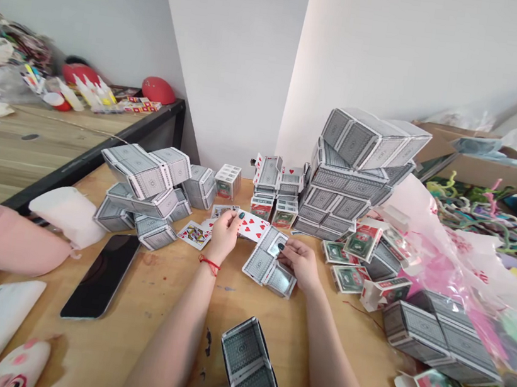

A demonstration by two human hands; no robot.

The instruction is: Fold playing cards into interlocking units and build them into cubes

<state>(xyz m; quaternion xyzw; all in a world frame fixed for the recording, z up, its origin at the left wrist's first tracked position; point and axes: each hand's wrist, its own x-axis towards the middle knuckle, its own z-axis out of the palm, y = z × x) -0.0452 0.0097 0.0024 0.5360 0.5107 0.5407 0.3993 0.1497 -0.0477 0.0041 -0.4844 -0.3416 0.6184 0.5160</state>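
While the left hand [224, 233] pinches the near-left end of a hearts card [253, 226] between thumb and fingers, the right hand [299, 263] has its digits closed on the right edge of a grey piece [262, 260] made of joined cards, at the centre of the frame. The hearts card lies to the right of the left hand, its long axis running nearly across the frame and dipping slightly rightward, so that its far end meets the piece's upper-left side. The piece lies to the left of the right hand; its longer part slants from upper right to lower left, and a shorter part juts toward the lower right. The left hand is nearer the card, the right hand nearer the piece, and the place where the two meet falls between them.

Whether the card's end slips under the piece or only abuts it cannot be told. The digits beneath both things are hidden, so how firmly the right hand grips is unclear. Glare washes out part of the piece's surface. Left of the left hand, a queen card [194, 234] partly covers or adjoins other cards, hard to separate. At the bottom of the frame, a grey block [249, 357] is cut off by the edge.
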